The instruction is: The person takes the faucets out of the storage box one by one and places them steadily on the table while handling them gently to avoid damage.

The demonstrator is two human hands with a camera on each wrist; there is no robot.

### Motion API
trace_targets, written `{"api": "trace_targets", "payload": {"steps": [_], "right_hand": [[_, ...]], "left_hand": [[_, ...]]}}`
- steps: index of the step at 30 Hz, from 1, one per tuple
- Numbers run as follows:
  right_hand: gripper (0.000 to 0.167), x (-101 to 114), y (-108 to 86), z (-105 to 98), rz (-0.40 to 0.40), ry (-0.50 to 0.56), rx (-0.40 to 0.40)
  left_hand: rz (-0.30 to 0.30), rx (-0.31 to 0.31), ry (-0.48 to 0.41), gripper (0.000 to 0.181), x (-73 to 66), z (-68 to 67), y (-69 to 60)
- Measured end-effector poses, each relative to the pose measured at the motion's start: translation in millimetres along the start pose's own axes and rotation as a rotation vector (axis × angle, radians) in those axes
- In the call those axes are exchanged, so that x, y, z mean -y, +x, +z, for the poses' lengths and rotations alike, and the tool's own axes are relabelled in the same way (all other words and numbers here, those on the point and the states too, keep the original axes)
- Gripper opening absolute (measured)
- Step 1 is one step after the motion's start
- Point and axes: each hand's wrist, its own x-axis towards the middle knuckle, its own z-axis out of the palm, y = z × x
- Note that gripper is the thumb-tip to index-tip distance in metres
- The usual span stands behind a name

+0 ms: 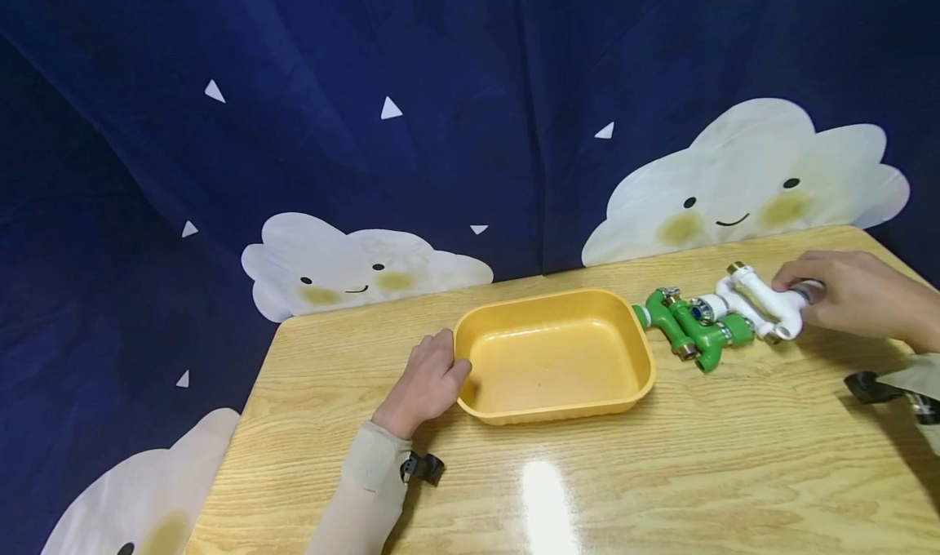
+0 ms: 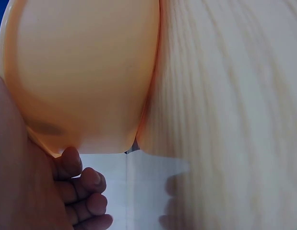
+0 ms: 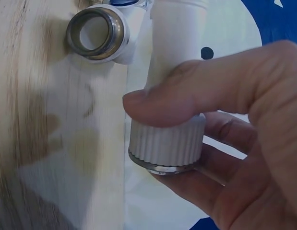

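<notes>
A yellow plastic basin (image 1: 554, 367) stands on the table in the head view with nothing in it. At its left rim my left hand (image 1: 426, 379) grips the edge, thumb over the rim and fingers outside. To the right of the basin, my right hand (image 1: 866, 298) holds a white plastic pipe fitting (image 3: 167, 143) by its ribbed, metal-ended collar, the thumb across it in the right wrist view. Another white fitting (image 3: 122, 33) with a brass-coloured threaded end lies beside it. Green pipe fittings (image 1: 708, 339) lie between the basin and the white ones.
The wooden table (image 1: 661, 481) has its back edge against a dark blue curtain (image 1: 441, 49) printed with smiling clouds. Close to the basin's right rim lies the leftmost green fitting (image 1: 664, 322). A black strap device (image 1: 423, 468) is on the left wrist.
</notes>
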Motion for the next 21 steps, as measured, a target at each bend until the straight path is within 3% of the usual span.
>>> {"api": "trace_targets", "payload": {"steps": [7,21], "right_hand": [[0.035,-5.2,-2.5,1.8,-0.025,-0.013,-0.008],[0.035,-10.2,-3.7,4.3,0.018,-0.01,0.074]], "left_hand": [[0.006,-0.008,-0.003,0.013,0.5,0.5,-0.2],[0.001,-0.01,-0.006,0.012,0.7,1.5,0.0]]}}
